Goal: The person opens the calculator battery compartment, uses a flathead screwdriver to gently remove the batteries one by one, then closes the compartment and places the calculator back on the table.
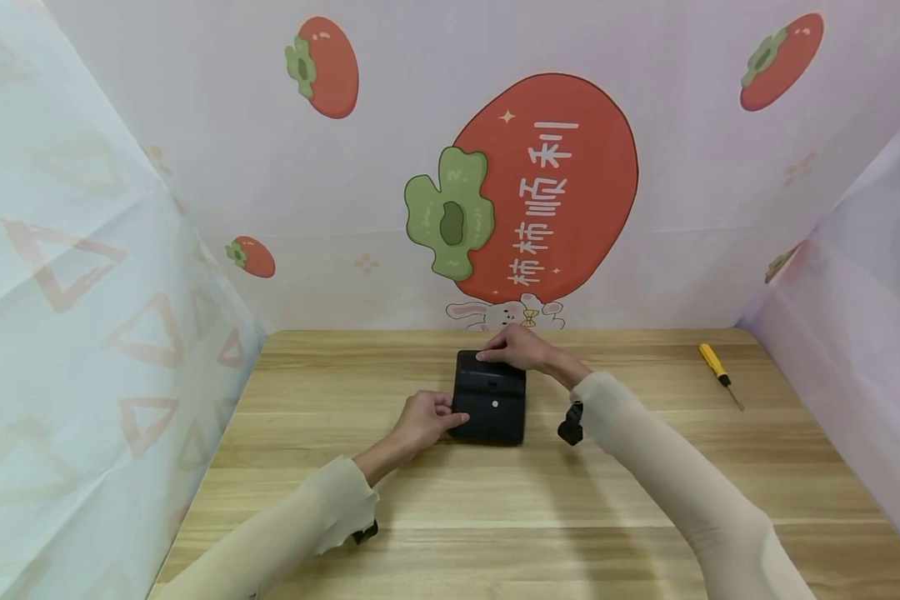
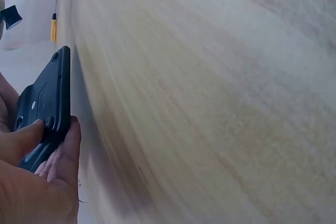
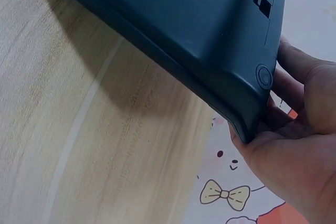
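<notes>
A black calculator (image 1: 487, 423) is held above the back middle of the table, its underside turned toward me. That underside shows a small white sticker, round feet and a battery cover with a small latch, seen in the right wrist view on the calculator (image 3: 173, 30). My left hand (image 1: 422, 420) grips its near left edge, thumb on the underside and fingers beneath, as the left hand (image 2: 44, 182) shows in the left wrist view. At the far end my right hand (image 1: 523, 347) pinches the thicker edge. The keys and display side are hidden.
A screwdriver (image 1: 712, 363) with a yellow and black handle lies at the back right of the wooden table (image 1: 645, 500). Behind the table stands a pale backdrop (image 1: 195, 150) printed with persimmons. Pale sheets (image 1: 67, 350) hang at both sides.
</notes>
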### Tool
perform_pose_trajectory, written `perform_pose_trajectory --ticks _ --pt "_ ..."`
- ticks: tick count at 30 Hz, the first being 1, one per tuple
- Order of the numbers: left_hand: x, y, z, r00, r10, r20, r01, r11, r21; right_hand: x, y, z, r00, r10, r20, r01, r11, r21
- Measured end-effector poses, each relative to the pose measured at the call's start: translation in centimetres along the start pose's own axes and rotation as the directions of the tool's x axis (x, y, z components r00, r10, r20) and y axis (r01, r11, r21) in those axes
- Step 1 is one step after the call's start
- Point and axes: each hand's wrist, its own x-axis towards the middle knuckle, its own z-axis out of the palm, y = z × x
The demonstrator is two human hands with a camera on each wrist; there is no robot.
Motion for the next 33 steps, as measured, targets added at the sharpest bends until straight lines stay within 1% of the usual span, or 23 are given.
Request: perform_pose_trajectory --ticks 5,9,12,16,21,24,27,33 --pt "-0.2 -0.2 -0.2 1.000 0.021 -0.017 -0.020 0.997 0.072 0.3 -0.1 0.4 1.000 -0.003 -0.011 0.003 1.000 -0.029" --pt "-0.1 -0.4 -0.3 0.999 0.026 -0.027 -0.024 0.996 0.085 0.5 -0.1 0.7 1.000 -0.013 -0.024 0.012 0.999 -0.048" --pt "-0.1 -0.5 -0.3 0.999 0.031 -0.020 -0.029 0.994 0.103 0.6 -0.2 1.1 0.999 -0.024 -0.032 0.023 0.998 -0.058" --pt "0.0 -0.7 -0.4 0.999 0.051 -0.019 -0.047 0.983 0.177 0.8 -0.4 1.5 0.999 -0.030 -0.040 0.027 0.998 -0.063" --pt "0.2 -1.0 -0.6 0.995 0.098 -0.032 -0.087 0.961 0.264 0.9 -0.3 1.7 0.998 -0.028 -0.061 0.023 0.997 -0.075" --pt "0.3 -1.1 -0.7 0.992 0.118 -0.035 -0.102 0.952 0.288 0.9 -0.5 1.8 0.997 -0.021 -0.076 0.015 0.996 -0.085" --pt "0.4 -1.1 -0.7 0.992 0.122 -0.039 -0.105 0.948 0.301 1.0 -0.5 2.0 0.995 -0.017 -0.093 0.009 0.996 -0.090" --pt "0.2 -1.0 -0.7 0.989 0.138 -0.050 -0.115 0.938 0.329 1.1 -0.4 2.3 0.993 -0.032 -0.117 0.020 0.995 -0.099"
